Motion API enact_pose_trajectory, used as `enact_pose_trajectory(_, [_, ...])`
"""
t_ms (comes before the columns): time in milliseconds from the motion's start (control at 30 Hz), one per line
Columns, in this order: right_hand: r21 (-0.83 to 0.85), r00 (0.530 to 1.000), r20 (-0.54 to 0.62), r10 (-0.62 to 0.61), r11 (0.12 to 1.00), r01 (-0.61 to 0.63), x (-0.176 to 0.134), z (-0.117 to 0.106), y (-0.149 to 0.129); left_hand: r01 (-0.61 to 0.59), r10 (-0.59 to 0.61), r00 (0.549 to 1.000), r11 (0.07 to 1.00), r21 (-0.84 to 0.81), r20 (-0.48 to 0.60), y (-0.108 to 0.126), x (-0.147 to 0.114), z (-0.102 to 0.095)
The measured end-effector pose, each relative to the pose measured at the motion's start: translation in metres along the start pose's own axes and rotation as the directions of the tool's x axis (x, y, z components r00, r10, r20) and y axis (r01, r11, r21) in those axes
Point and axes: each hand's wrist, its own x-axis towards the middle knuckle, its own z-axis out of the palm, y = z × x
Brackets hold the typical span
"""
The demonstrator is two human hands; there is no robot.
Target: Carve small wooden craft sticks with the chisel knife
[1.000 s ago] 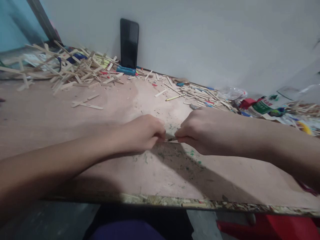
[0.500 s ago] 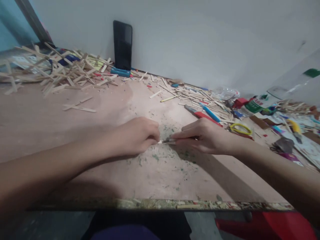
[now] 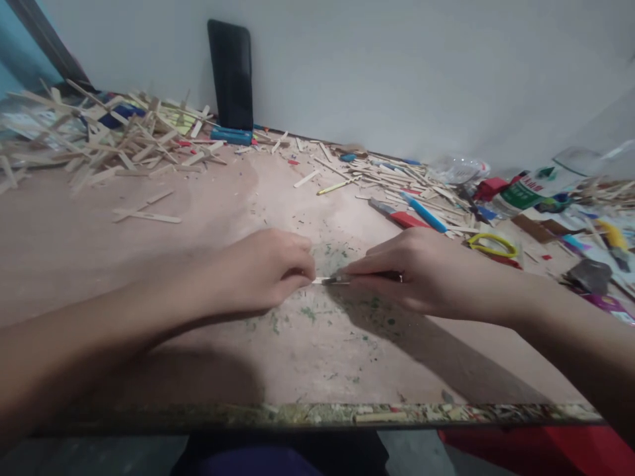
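Observation:
My left hand [image 3: 270, 271] rests on the tabletop with its fingers closed on one end of a small pale wooden stick [image 3: 318, 281]. Facing it, my right hand [image 3: 419, 271] pinches a small dark, greyish piece [image 3: 333, 280] between thumb and fingers. That piece lies against the stick in the narrow gap between the hands; it looks like a blade, but most of it is hidden by my fingers. Green specks and crumbs [image 3: 310, 314] are scattered on the tabletop around both hands.
Crossed wooden sticks [image 3: 139, 142] pile up at the back left beside a phone [image 3: 232, 76] in a blue stand [image 3: 231, 135]. To the right lie a red utility knife [image 3: 404, 218], a blue pen-like tool [image 3: 424, 211], yellow-handled scissors [image 3: 491, 244] and a plastic bottle [image 3: 536, 188].
The camera view has shifted slightly. Both hands keep their hold close together, and a little more of the dark piece shows between them.

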Motion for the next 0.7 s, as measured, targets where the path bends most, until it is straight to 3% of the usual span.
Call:
enact_pose_trajectory(333, [-0.333,0.940,0.185,0.287,0.918,-0.215,0.038,-0.023,-0.050,0.035,-0.035,0.999,0.999,0.009,0.038,0.002,0.002,-0.001])
enact_pose_trajectory(533, [-0.431,0.935,0.211,0.287,0.885,-0.174,0.061,-0.030,-0.053,0.098,-0.096,0.994,0.995,-0.035,0.054,0.007,0.008,0.002])
enact_pose_trajectory(700, [-0.416,0.935,0.211,0.285,0.892,-0.178,0.053,-0.031,-0.041,0.094,-0.093,0.995,0.995,-0.031,0.030,0.011,0.009,0.000])
